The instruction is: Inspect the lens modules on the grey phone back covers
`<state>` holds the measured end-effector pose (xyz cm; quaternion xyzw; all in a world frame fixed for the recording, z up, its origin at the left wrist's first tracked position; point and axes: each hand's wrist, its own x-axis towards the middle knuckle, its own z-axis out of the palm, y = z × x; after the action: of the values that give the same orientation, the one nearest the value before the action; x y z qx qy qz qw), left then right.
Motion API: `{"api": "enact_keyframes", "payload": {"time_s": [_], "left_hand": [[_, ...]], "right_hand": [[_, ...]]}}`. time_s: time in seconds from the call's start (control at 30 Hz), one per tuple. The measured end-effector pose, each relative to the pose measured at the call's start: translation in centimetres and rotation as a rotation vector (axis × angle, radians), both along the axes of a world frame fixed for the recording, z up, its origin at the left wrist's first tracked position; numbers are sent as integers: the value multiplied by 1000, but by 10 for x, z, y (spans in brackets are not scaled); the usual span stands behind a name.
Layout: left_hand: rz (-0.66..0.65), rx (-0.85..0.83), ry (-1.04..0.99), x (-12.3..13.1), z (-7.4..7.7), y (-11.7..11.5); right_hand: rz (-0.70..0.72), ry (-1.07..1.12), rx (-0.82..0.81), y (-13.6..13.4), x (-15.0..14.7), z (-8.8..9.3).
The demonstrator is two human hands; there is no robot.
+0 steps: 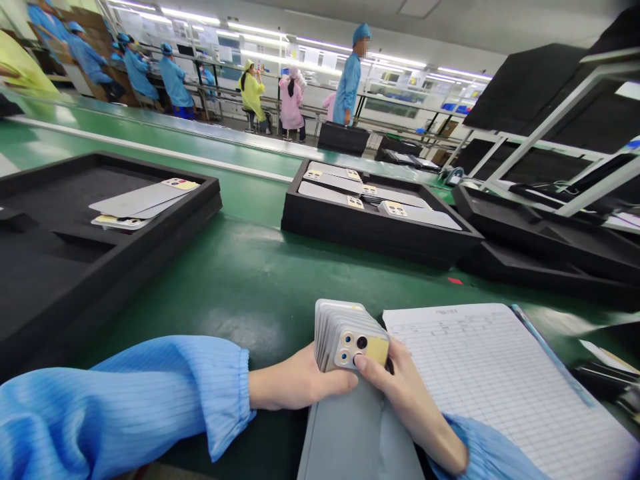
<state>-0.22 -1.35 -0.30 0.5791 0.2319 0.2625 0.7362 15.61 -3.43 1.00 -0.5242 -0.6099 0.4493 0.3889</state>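
Note:
A fanned stack of thin grey phone back covers (345,400) stands in front of me. The top one has a cream camera block with round lenses and a yellow patch. My left hand (305,380) is closed round the stack's left side, its thumb lying across the top cover below the camera block. From the right, my right hand (400,380) grips the same stack, thumb tip on the lower lens. Most of my fingers are hidden behind the covers. A ruled paper sheet (480,360) lies just right of my right hand, with a pen (550,353) across it.
Ahead on the green table (240,280) sits a black foam tray (370,233) of phone covers. Another black tray (165,260) at left holds several more covers (140,200). More black trays (550,247) are stacked at right. People in coloured smocks work in the background.

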Motion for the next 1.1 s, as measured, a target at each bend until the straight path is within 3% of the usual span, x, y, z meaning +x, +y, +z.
{"api": "enact_keyframes", "payload": {"time_s": [1.1], "left_hand": [[-11,-131,11,-1,-3,2]], "right_hand": [[46,-46,32,-1,0,0]]}}
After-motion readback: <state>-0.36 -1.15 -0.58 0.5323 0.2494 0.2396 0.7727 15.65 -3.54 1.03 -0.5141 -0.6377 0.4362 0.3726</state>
